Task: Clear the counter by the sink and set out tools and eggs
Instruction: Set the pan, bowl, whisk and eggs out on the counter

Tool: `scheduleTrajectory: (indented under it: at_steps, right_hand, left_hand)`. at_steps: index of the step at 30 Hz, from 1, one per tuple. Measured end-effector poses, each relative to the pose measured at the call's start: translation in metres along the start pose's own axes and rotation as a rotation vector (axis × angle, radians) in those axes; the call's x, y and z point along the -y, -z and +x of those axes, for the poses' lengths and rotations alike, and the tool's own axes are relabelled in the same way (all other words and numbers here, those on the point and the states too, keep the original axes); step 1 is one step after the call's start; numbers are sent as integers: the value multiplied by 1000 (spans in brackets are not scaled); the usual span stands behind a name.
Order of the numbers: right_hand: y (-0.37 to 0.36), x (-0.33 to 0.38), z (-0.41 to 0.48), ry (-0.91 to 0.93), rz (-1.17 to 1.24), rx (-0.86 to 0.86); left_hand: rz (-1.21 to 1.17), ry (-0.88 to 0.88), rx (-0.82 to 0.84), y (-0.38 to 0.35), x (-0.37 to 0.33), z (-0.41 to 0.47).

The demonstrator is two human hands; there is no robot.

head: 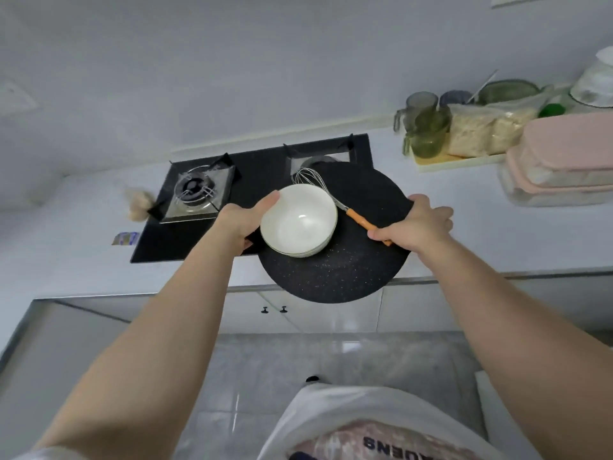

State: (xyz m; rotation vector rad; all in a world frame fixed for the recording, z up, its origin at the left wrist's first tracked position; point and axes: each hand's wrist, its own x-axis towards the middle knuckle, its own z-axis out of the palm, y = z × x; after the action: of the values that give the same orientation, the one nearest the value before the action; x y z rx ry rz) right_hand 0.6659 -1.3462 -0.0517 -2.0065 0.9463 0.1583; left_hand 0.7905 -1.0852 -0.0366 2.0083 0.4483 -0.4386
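A round black speckled pan (335, 277) is held level over the counter edge and the right burner of the stove. In it lie stacked white bowls (298, 222) and a wire whisk (326, 190) with an orange handle. My left hand (247, 220) grips the pan's left rim, thumb against the bowl's edge. My right hand (416, 224) grips the right rim, its thumb pressing the whisk handle onto the pan.
A black two-burner gas stove (199, 194) sits on the white counter (497, 227). At the right are green and grey glass mugs (428, 127), a bag of grain (484, 127), a green bowl and stacked pink-lidded boxes (560, 167). Garlic (137, 204) lies left of the stove.
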Motion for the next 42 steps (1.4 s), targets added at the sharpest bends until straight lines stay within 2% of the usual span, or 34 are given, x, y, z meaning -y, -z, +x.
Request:
scheduleTrajectory:
  at_steps: [12,14,17,21,30,36,42]
  right_hand:
    - [-115,93,-84,183,-160,178]
    - [-159,115,-110,226,-174,226]
    - [-190,129,-131,217,-190,251]
    - [-269,162,-182,247,-230,294]
    - [-404,219,-256,303,-244,383]
    - [-468,264,-260,355,-289,423]
    - [-542,322,-223,418,-373,477]
  left_hand:
    - [-177,135,-207,168,98,-40]
    - [-234,141,-267,217,127,-44]
    - [-274,171,-277,248,148,-47]
    - [-356,236,-295,332,197,-47]
    - [-313,255,-427,474,280,-28]
    - [-299,351,-501,529,311,5]
    - [-315,410,-584,568,316,56]
